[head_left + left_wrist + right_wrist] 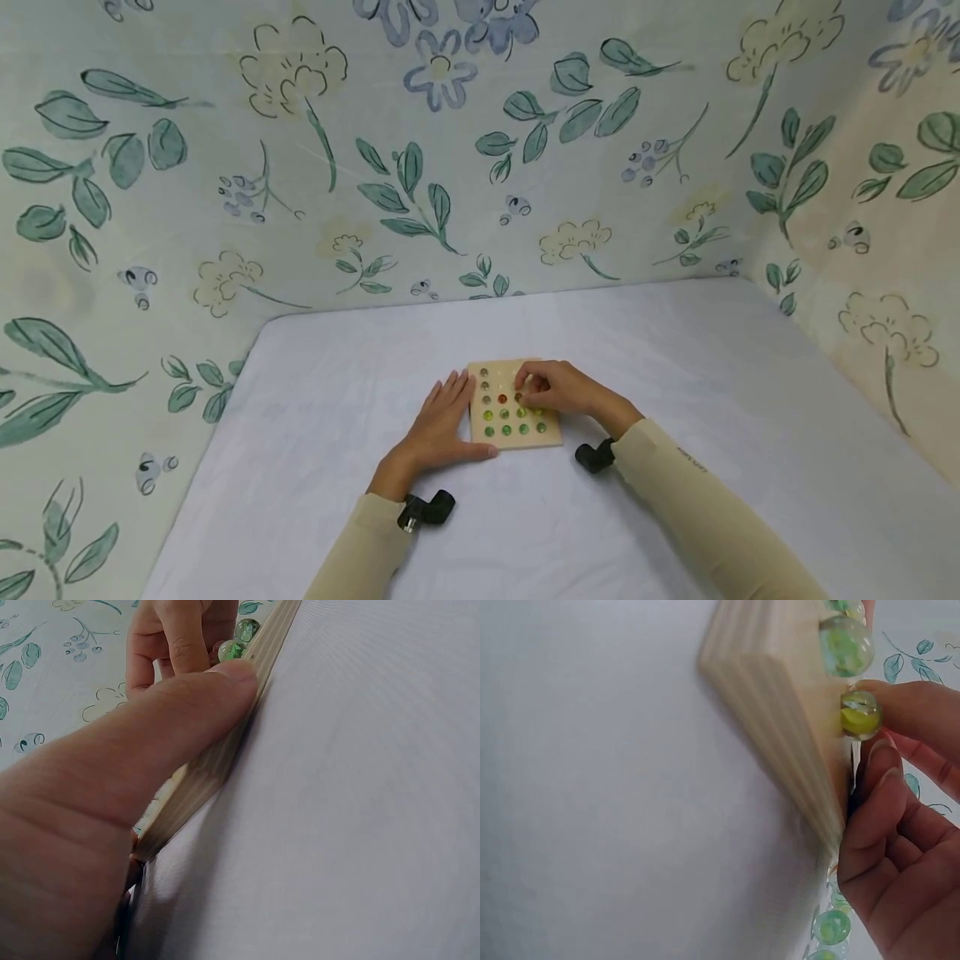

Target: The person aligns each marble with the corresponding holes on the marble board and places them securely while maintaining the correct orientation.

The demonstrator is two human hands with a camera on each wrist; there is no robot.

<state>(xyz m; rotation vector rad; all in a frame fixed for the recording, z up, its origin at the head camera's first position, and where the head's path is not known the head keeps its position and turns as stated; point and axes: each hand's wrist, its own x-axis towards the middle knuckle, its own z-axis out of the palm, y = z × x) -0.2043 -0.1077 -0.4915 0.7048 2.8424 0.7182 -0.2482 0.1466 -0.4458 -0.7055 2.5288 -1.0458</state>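
Observation:
A square wooden board (480, 437) lies on the white cloth, with rows of glass marbles on its face. My left hand (444, 423) rests along its left side, fingers extended and thumb at the near edge. In the left wrist view the thumb (172, 712) lies against the board's wooden edge. Over the board's right part, my right hand (558, 388) has its fingers curled, thumb and index finger at a dark reddish marble (519, 397). A red marble (502, 399) sits just left of it. In the right wrist view a yellow marble (861, 716) stands close to the right fingers (915, 701).
Green marbles (506, 430) fill the near row, with yellow-green marbles (488, 415) behind them. Greyish marbles (484, 386) line the left column. White cloth (337, 375) surrounds the board. A floral curtain (450, 192) hangs behind. Each wrist carries a black camera (432, 507).

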